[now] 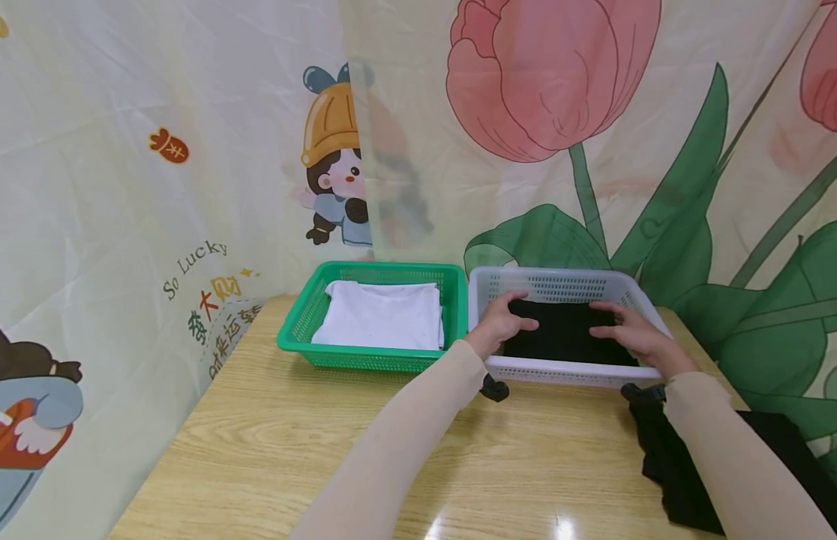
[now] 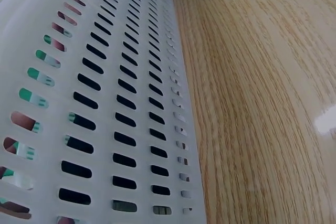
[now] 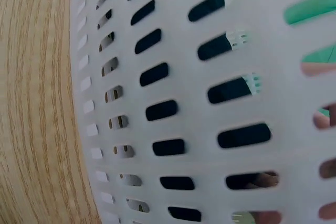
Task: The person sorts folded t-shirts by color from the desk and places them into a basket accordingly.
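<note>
A folded black cloth [image 1: 560, 330] lies inside a white perforated plastic basket [image 1: 567, 369] at the right back of the table. My left hand [image 1: 501, 324] reaches over the basket's front rim to the cloth's left edge, thumb apart from the fingers. At the cloth's right side is my right hand [image 1: 634, 334], its fingers and thumb likewise extended and spread. Whether the fingertips press the cloth is hard to tell. Both wrist views are filled mostly by the slotted basket wall [image 2: 107, 98], with dark cloth and bits of fingers showing through the slots.
A green basket [image 1: 371, 362] holding a folded white cloth [image 1: 381, 315] stands just left of the white one. More black cloth [image 1: 688, 472] lies at the table's right edge, under my right forearm. Behind the wooden table [image 1: 499, 465] hangs a printed curtain [image 1: 418, 150].
</note>
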